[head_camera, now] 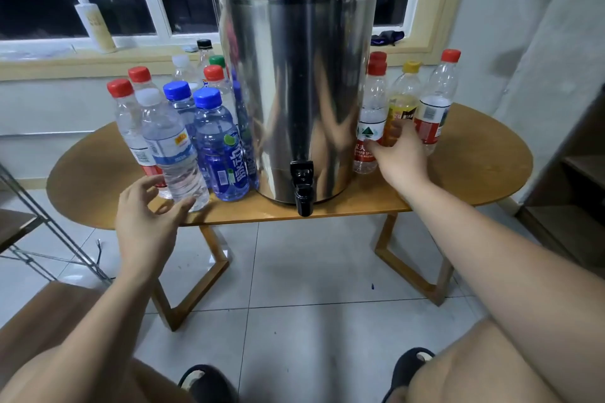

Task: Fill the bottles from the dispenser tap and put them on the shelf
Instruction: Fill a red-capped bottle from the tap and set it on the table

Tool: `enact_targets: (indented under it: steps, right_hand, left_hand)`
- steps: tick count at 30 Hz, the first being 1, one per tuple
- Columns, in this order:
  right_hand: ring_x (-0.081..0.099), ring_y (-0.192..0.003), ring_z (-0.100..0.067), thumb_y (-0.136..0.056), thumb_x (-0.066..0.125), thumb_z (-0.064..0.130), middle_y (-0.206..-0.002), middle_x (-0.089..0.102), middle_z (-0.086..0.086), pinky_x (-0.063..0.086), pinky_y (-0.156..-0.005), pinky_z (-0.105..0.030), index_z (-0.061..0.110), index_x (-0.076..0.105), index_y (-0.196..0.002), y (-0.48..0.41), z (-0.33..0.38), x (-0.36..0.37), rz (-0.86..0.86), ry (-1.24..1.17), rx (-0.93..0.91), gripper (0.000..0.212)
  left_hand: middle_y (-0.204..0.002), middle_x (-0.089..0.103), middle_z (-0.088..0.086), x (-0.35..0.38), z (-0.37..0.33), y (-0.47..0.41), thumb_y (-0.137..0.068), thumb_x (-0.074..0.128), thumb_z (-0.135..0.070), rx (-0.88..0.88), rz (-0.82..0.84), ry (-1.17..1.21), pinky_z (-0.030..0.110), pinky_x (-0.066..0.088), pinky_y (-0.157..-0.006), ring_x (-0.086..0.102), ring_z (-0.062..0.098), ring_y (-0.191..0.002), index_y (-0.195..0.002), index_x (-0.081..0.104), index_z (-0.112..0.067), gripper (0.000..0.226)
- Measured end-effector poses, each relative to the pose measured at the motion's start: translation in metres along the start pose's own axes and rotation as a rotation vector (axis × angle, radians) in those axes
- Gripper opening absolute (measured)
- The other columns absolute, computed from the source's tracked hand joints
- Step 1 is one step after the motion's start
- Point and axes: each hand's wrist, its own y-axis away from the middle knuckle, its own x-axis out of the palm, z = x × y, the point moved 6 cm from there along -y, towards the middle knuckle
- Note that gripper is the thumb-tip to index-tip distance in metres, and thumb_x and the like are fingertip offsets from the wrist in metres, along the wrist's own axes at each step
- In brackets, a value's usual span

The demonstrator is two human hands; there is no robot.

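A tall steel dispenser (294, 82) with a black lid stands mid-table, and its black tap (302, 188) hangs over the front edge. Left of it is a cluster of several capped bottles. My left hand (147, 219) is spread open at the base of a clear white-capped bottle (170, 147) there, its fingertips close to the bottle without gripping it. Right of the dispenser stand a red-capped bottle (371, 114), a yellow-capped bottle (404, 95) and another red-capped bottle (438, 98). My right hand (402, 157) reaches against the lower part of the first two, hiding the yellow-capped bottle's base.
The oval wooden table (474, 157) is low, with tiled floor beneath. A metal wire rack (39, 226) stands at the left and dark wooden shelving (576, 173) at the right. A pump bottle (95, 20) sits on the windowsill. My knees and slippers fill the bottom.
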Motion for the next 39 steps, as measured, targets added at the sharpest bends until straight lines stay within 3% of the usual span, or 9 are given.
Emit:
enact_targets:
  steps: [7,19,26,39]
  right_hand:
    - [0.063,-0.131,-0.03,-0.095,0.081,0.033,-0.143,0.067,-0.004,0.043,-0.092,-0.031,0.017,0.054,-0.148,-0.004,0.009,0.01,0.059,-0.034,-0.013,0.061]
    - [0.061,-0.13,-0.018,-0.087,0.088,0.041,-0.141,0.066,0.004,0.053,-0.104,-0.042,0.026,0.055,-0.144,0.021,0.001,-0.011,0.032,-0.056,-0.071,0.067]
    - [0.057,-0.119,-0.006,-0.087,0.089,0.038,-0.127,0.061,0.018,0.048,-0.089,-0.023,0.03,0.056,-0.136,0.058,0.01,-0.025,0.094,-0.106,-0.082,0.059]
    - [0.07,-0.112,-0.003,-0.081,0.094,0.031,-0.125,0.072,0.019,0.061,-0.098,-0.042,0.034,0.061,-0.131,0.13,0.031,-0.02,0.203,-0.271,-0.114,0.061]
  left_hand:
    - [-0.144,0.062,-0.006,0.008,0.009,-0.011,-0.087,0.086,-0.055,0.025,-0.001,-0.058,0.046,0.056,-0.103,0.06,0.012,-0.126,-0.14,0.062,-0.03,0.063]
    - [-0.149,0.065,-0.006,0.004,0.023,-0.041,-0.097,0.082,-0.037,-0.03,0.064,0.028,0.044,0.051,-0.113,0.057,0.014,-0.141,-0.144,0.057,-0.028,0.053]
    - [-0.147,0.066,-0.005,0.005,0.032,-0.065,-0.094,0.085,-0.04,-0.015,0.08,0.006,0.047,0.051,-0.114,0.058,0.017,-0.14,-0.141,0.059,-0.027,0.055]
    - [-0.139,0.068,0.006,0.008,0.029,-0.094,-0.096,0.082,-0.044,0.034,0.071,-0.171,0.046,0.048,-0.108,0.059,0.028,-0.132,-0.134,0.066,-0.018,0.049]
